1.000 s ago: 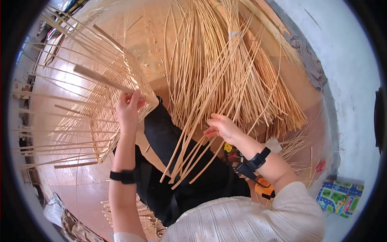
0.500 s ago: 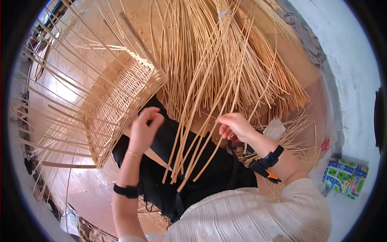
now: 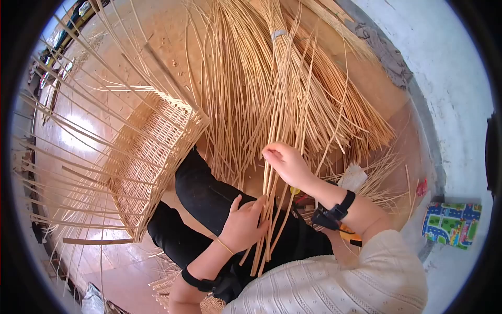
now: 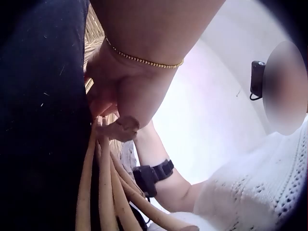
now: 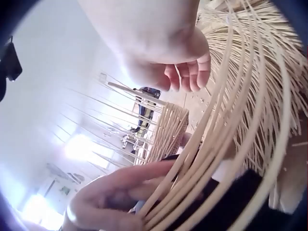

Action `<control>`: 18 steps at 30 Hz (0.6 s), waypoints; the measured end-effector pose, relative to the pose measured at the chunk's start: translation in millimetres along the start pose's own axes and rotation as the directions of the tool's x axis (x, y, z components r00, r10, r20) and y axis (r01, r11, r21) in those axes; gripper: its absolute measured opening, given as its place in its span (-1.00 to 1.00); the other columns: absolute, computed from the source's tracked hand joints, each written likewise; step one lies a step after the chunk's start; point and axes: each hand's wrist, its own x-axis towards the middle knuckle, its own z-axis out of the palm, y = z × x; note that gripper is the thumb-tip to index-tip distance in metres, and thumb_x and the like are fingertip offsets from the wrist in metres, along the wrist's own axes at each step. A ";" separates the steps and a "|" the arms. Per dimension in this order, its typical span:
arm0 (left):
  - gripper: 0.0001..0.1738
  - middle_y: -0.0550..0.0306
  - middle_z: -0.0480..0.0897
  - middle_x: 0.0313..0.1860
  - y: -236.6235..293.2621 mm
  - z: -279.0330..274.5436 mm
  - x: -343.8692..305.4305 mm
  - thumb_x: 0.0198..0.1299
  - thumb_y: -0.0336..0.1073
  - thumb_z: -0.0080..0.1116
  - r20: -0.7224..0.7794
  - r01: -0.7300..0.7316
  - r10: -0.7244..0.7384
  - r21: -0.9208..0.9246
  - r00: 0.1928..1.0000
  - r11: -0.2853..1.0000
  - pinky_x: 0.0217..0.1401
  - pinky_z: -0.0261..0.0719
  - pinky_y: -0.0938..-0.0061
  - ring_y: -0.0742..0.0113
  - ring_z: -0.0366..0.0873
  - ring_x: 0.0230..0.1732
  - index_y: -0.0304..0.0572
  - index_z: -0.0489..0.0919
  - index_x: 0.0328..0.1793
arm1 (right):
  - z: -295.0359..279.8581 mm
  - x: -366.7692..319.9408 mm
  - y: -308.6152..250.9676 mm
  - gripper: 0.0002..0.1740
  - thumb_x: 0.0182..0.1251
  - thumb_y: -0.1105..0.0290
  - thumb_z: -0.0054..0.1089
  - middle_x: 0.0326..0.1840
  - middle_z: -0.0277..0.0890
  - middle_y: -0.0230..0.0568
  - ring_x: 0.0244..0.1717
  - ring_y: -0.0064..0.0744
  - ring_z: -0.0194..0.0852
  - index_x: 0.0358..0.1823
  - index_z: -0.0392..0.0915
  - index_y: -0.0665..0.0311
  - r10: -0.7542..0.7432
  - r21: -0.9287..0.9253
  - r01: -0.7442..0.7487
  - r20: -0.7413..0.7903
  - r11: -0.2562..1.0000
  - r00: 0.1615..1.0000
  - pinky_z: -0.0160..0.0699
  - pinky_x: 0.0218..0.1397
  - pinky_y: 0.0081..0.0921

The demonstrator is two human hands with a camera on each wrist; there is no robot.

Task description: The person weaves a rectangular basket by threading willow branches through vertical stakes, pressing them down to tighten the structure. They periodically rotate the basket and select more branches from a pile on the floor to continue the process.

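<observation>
Low in the head view, my left hand [image 3: 243, 225] has its fingers round several pale rods [image 3: 269, 209] close to their cut ends, which lie over black trousers. The right wrist view shows this left hand [image 5: 120, 192] against the rods [image 5: 192, 183]. My right hand [image 3: 287, 162] is above it, beside the same rods, fingers loosely bent. Seen in the right wrist view, the right hand [image 5: 163, 53] holds nothing. A half-woven basket [image 3: 151, 141], its long stakes spreading out, leans at the left near the knees, touched by neither hand.
A large tied bundle of rods [image 3: 261, 78] fans across the floor ahead. Loose thin rods [image 3: 379, 183] lie at the right near a white scrap [image 3: 353, 178]. A colourful patterned box [image 3: 452, 225] stands by the pale wall [image 3: 444, 78]. Grey cloth [image 3: 381, 52] lies along the wall's foot.
My left hand has left the basket's corner, come down to the right and taken hold of the rods. The right hand has shifted slightly left. The rods are drawn closer together.
</observation>
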 end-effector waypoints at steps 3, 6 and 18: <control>-0.37 -0.15 0.62 0.11 -0.6 -4.1 -1.2 0.20 -0.20 0.17 -0.002 -0.014 0.014 -0.025 1.000 1.000 0.55 0.05 -0.06 0.02 0.51 0.26 -0.24 0.35 0.39 | 14.4 41.7 0.7 -0.72 0.44 0.26 0.12 -0.17 0.58 -0.09 -0.29 -0.21 0.61 -0.11 0.62 0.37 -0.069 -0.190 0.082 0.078 0.978 0.995 0.55 -0.14 -0.36; -0.42 -0.09 0.61 0.14 -3.7 2.7 0.2 0.21 -0.23 0.14 -0.004 -0.055 0.055 0.016 0.998 0.998 0.54 0.05 -0.10 0.03 0.47 0.32 -0.22 0.40 0.37 | 36.5 90.8 10.8 -0.72 0.45 0.29 0.11 -0.21 0.61 -0.10 -0.18 -0.22 0.60 -0.07 0.62 0.38 -0.128 -0.307 0.196 0.228 0.931 0.965 0.54 -0.09 -0.35; -0.78 -0.09 0.67 0.04 -106.1 -60.4 -56.3 0.18 -0.59 0.03 -0.699 0.339 -0.337 -0.142 0.631 0.930 0.48 0.17 -0.05 -0.05 0.56 0.18 -0.31 0.56 -0.06 | 113.9 292.0 171.2 -0.75 0.42 0.37 0.05 -0.18 0.66 -0.12 -0.21 -0.11 0.66 -0.10 0.72 0.25 0.663 -0.927 0.230 0.374 0.297 0.649 0.61 -0.24 -0.19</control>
